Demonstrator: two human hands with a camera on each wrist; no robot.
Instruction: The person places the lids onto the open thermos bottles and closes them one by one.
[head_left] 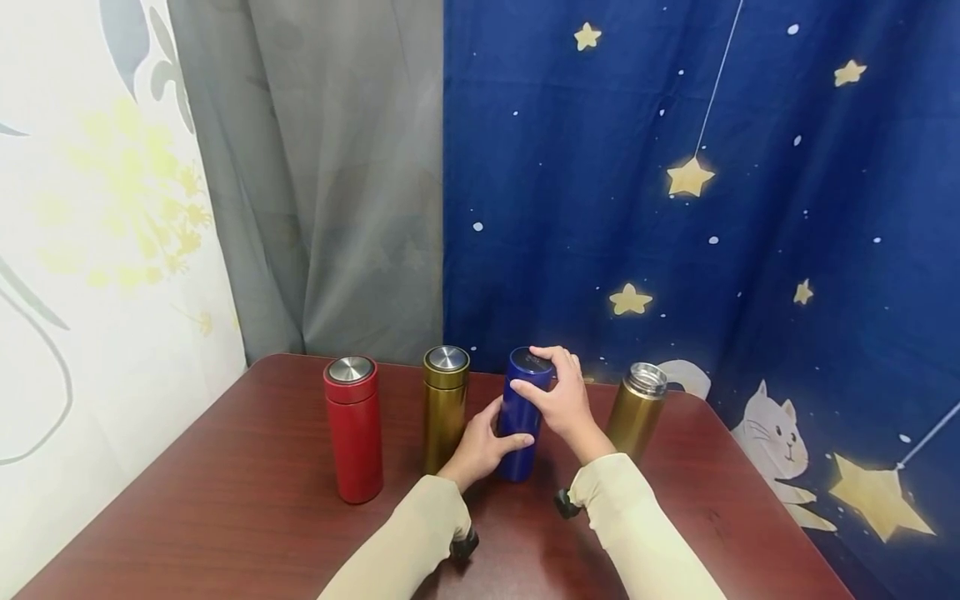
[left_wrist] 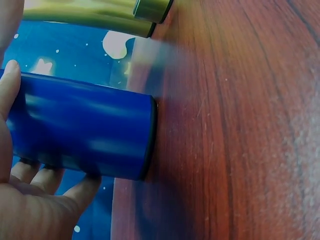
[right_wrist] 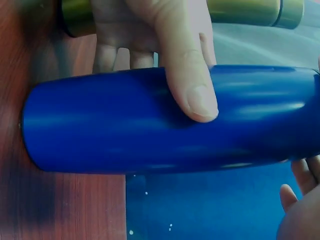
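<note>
A blue thermos bottle (head_left: 519,433) with a dark, glossy top stands upright on the table. My left hand (head_left: 480,447) grips its lower body, the thumb across the front and the fingers around the left side. At the top, my right hand (head_left: 564,402) holds the lid (head_left: 531,362), thumb in front and fingertips over the upper rim. Just left of my left hand is a gold thermos (head_left: 444,408) with its lid on. Another gold thermos (head_left: 633,417) stands right of my right hand, its steel mouth uncovered. A small gold cap (left_wrist: 152,10) sits beside it in the left wrist view.
A red thermos (head_left: 356,442) with a steel-topped lid stands at the left of the dark red wooden table (head_left: 247,492). Behind the table hang a grey curtain (head_left: 360,183) and a blue star-patterned curtain (head_left: 570,183). A white patterned curtain (head_left: 112,350) hangs at the left.
</note>
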